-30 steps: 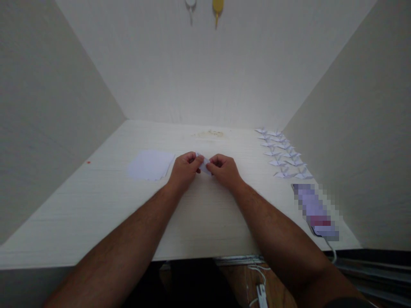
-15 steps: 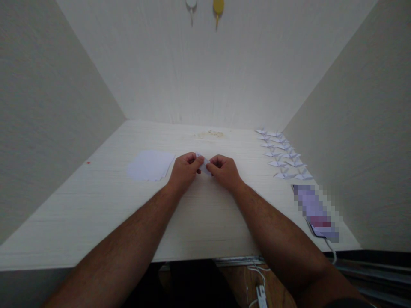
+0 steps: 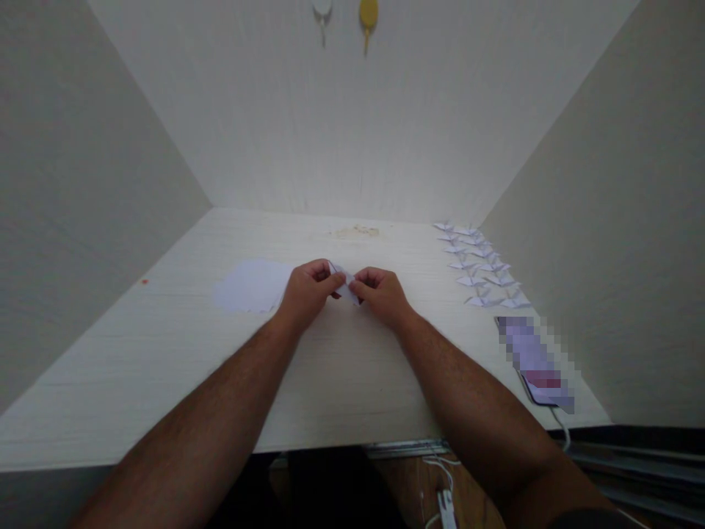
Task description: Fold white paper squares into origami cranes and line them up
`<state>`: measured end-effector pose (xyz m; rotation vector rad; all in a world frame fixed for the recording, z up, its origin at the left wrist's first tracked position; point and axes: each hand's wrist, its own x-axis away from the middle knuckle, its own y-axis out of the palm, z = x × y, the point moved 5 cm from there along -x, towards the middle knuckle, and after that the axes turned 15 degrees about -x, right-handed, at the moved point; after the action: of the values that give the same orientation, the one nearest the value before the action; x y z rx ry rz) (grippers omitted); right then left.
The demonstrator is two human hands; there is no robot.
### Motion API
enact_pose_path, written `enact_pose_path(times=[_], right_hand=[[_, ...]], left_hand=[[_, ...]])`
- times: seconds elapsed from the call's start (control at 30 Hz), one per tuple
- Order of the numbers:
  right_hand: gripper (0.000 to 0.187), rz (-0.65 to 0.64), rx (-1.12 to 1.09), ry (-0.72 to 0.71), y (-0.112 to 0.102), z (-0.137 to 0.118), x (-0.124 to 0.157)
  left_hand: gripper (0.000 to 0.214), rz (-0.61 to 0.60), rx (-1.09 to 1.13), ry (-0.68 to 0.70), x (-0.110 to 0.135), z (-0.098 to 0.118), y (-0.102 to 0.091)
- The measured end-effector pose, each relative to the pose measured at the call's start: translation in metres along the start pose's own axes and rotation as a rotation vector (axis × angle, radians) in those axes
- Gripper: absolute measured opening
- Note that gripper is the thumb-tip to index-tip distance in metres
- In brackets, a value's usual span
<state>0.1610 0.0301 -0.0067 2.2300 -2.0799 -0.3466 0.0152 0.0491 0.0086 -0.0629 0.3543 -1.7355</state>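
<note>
Between my two hands is a small folded piece of white paper [image 3: 346,291], held just above the middle of the table. My left hand [image 3: 315,288] pinches its left part between thumb and fingers. On the other side, my right hand [image 3: 380,292] grips the paper's right part, thumb on top. The two thumbs lie close together, and the fingers hide some of the folds. A stack of white paper sheets [image 3: 250,285] lies beside my left hand, partly behind it.
Several folded paper cranes [image 3: 478,253] stand in two rows along the table's right side. Nearer to me lies a phone [image 3: 537,360], its screen blurred, with a white cable [image 3: 560,430] attached. Walls enclose the white table [image 3: 352,389] at the back and sides. Two hooks [image 3: 369,15] hang above.
The hands have shifted slightly and more of the folded paper shows between them, its corner rising by my left fingers. The whole view has moved a little.
</note>
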Motion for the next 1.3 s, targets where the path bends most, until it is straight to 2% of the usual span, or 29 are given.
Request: enact_pose_path(times=[0.23,0.6,0.87,1.3], right_hand=[[0.016,-0.045,-0.009,0.015,0.002,0.002,-0.002],[0.014,-0.043,0.033,0.010,0.003,-0.002,0.000],[0.017,-0.015,0.055,-0.036,0.004,-0.003,0.002],[0.019,0.027,0.200,-0.071,0.004,-0.002,0.003]], left_hand=[[0.012,0.056,-0.115,0.013,0.001,0.005,-0.005],[0.015,0.060,-0.023,-0.026,-0.001,-0.004,-0.002],[0.022,0.075,-0.089,-0.044,0.000,-0.005,-0.001],[0.023,0.132,-0.199,-0.074,0.008,0.012,-0.002]])
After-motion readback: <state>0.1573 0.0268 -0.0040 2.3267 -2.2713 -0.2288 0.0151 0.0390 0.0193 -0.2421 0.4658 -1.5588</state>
